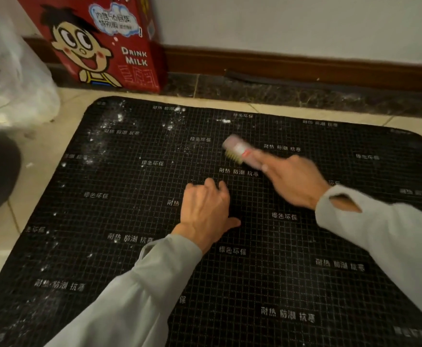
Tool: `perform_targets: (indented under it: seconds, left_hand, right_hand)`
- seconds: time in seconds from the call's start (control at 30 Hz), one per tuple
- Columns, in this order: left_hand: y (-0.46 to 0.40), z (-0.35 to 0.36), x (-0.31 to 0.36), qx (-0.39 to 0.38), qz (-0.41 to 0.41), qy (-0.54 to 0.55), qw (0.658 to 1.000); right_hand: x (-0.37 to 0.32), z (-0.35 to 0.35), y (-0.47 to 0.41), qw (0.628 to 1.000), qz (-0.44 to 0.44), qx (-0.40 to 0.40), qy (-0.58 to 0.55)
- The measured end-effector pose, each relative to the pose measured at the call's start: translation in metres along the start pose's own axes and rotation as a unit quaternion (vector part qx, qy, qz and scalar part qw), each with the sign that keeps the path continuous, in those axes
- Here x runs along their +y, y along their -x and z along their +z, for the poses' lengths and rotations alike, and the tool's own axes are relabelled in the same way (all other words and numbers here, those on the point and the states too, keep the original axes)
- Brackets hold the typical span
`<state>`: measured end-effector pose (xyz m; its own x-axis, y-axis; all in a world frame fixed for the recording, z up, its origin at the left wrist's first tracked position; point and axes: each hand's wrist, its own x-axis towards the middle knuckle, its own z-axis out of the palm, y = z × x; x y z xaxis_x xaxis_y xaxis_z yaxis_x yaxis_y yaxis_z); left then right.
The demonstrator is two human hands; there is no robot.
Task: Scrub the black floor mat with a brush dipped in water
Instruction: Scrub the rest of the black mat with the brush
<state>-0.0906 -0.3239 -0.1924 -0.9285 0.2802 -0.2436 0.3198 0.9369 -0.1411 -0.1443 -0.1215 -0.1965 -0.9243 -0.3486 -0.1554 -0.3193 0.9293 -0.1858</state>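
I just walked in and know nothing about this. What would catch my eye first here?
Probably the big black floor mat with its white grid and printed characters, filling most of the view and speckled white at its far left corner. Over its middle, the right hand holds a blurred brush, bristles down, while the left hand rests on the mat. A bright red milk carton with a cartoon face stands against the wall behind.
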Motion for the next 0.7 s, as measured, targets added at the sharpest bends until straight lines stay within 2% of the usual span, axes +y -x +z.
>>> perform_targets:
  seconds: [0.07,0.13,0.2,0.27,0.37,0.43,0.47,0.53,0.63,0.7]
  left_hand:
    - [-0.001,0.002,0.002,0.000,-0.002,-0.005,1.000]
    - [-0.003,0.000,0.000,0.002,0.002,-0.007,1.000]
    - [-0.005,-0.001,0.000,0.001,0.006,-0.011,1.000]
    - [-0.005,-0.003,0.000,-0.008,0.004,-0.011,1.000]
    - [-0.007,-0.002,0.000,-0.017,0.010,0.002,1.000]
    - [-0.008,-0.001,-0.001,-0.022,0.011,0.018,1.000]
    - [-0.009,-0.002,-0.001,-0.029,0.010,0.022,0.999]
    - [-0.010,-0.006,0.000,-0.049,0.008,0.012,0.999]
    - [-0.012,-0.008,0.001,-0.060,0.015,-0.027,0.998]
    - [-0.014,-0.007,0.001,-0.056,0.027,-0.047,0.997]
  right_hand:
    - [-0.011,0.011,0.010,0.998,-0.056,-0.028,-0.005]
    - [0.003,0.013,0.001,0.997,-0.066,-0.019,-0.025]
    - [0.029,0.007,-0.020,0.999,-0.045,0.009,0.012]
    - [0.062,-0.004,-0.039,0.997,0.055,0.027,0.040]
    - [0.099,-0.022,-0.056,0.971,0.231,0.019,0.062]
    - [0.099,-0.027,-0.059,0.960,0.273,0.034,0.059]
    - [0.092,-0.026,-0.059,0.964,0.256,0.050,0.050]
    - [0.062,-0.015,-0.054,0.986,0.152,0.065,0.013]
    - [0.005,0.001,-0.048,0.999,-0.039,0.024,-0.006]
    - [-0.012,0.010,-0.052,0.995,-0.092,0.012,0.027]
